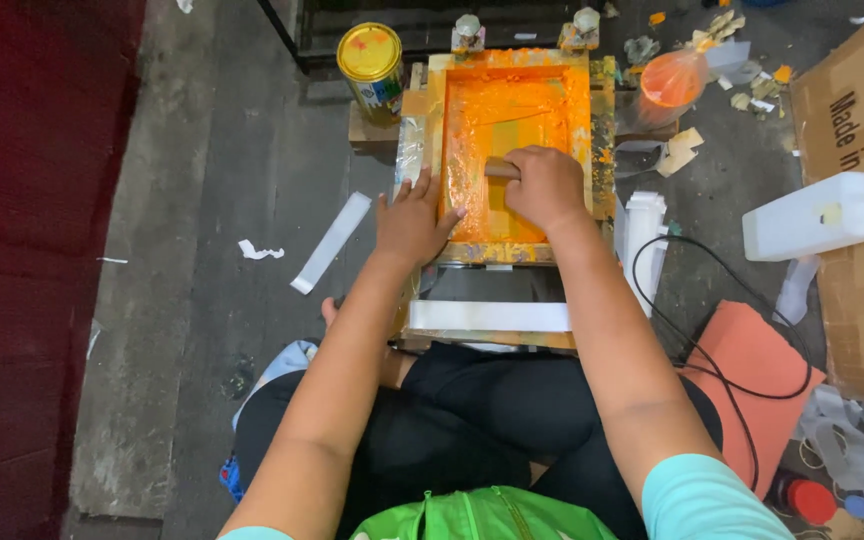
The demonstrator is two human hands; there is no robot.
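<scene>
On the far left I see a dark red wall, then grey floor with a long white strip (330, 243) lying on it. A yellow tin can (371, 70) stands by the top left corner of the wooden frame (602, 120). The frame sits flat in front of my crossed legs, and it is full of orange ink (507, 105).

My left hand (410, 222) lies flat on the frame's left edge, fingers spread wide. I think it presses there so the frame does not slide. My right hand (547, 185) is inside the frame, fingers curled tight round a wooden handle (500, 169). That handle belongs to a scraper, but my hand hides the blade.

Another white strip (489, 316) lies under the frame's near edge. To the right are a white jug (817, 215), a black cable (712, 330) and a cardboard box (857, 110), cut off by the edge. I cannot tell what lies under the screen.
</scene>
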